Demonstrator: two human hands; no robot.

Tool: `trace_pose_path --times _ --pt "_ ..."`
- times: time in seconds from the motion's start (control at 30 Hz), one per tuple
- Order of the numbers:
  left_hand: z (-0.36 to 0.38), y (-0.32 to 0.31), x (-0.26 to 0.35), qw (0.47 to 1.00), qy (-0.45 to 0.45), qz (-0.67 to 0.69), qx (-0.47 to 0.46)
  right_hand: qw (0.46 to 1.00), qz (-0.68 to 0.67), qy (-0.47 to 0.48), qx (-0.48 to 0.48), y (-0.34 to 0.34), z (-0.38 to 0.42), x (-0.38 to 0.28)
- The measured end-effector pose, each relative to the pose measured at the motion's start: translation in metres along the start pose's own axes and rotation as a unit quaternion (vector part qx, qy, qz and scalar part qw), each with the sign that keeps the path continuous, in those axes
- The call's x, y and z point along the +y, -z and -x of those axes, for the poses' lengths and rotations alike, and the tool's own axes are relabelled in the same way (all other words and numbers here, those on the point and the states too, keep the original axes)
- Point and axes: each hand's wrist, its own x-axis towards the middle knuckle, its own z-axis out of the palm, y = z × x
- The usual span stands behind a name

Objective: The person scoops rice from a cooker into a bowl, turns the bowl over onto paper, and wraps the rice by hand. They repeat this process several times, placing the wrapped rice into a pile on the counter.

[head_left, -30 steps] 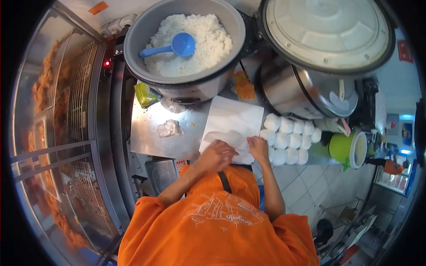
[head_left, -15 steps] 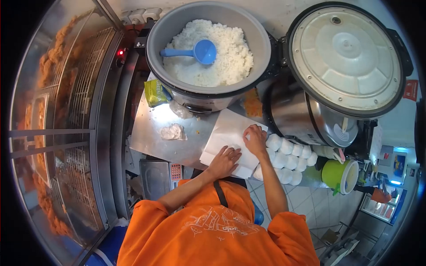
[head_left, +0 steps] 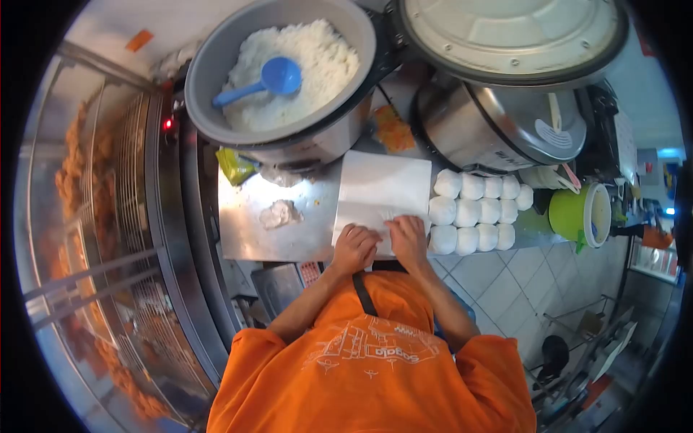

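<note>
A stack of white paper sheets (head_left: 386, 180) lies on the metal counter in front of me. My left hand (head_left: 355, 247) rests on its near left part, with the fingers curled in and their tips partly hidden. Close beside it, my right hand (head_left: 408, 239) pinches at the paper's near right part, where a small crinkle shows by the fingertips. Just right of the sheets sit several white rounded bundles (head_left: 473, 209) in rows, touching one another.
An open rice cooker (head_left: 206, 94) of white rice (head_left: 317, 58) holds a blue scoop (head_left: 280, 77). A second cooker (head_left: 462, 119) stands right of it. Crumpled white wrap (head_left: 281, 214) lies left; a green bucket (head_left: 570, 213) stands right. A glass cabinet (head_left: 108, 252) flanks my left side.
Both hands have drawn nearer to my body and closer together on the paper. The right hand has come down from the paper's far right part. The view has shifted and turned.
</note>
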Motion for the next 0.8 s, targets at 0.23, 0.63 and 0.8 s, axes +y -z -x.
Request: trace_pose_path --times 0.23,0.63,0.8 --pt "-0.026 0.024 0.015 0.988 -0.059 -0.14 -0.018 0.997 -0.038 -0.059 0.014 -0.003 0.024 -0.013" --pt "-0.047 0.043 -0.057 0.988 0.003 -0.072 -0.14 0.984 -0.073 -0.134 -0.089 0.002 0.039 0.038" --pt "-0.076 0.046 -0.045 0.952 0.236 -0.097 -0.168 0.939 -0.082 -0.304 -0.136 0.013 -0.016 0.04"
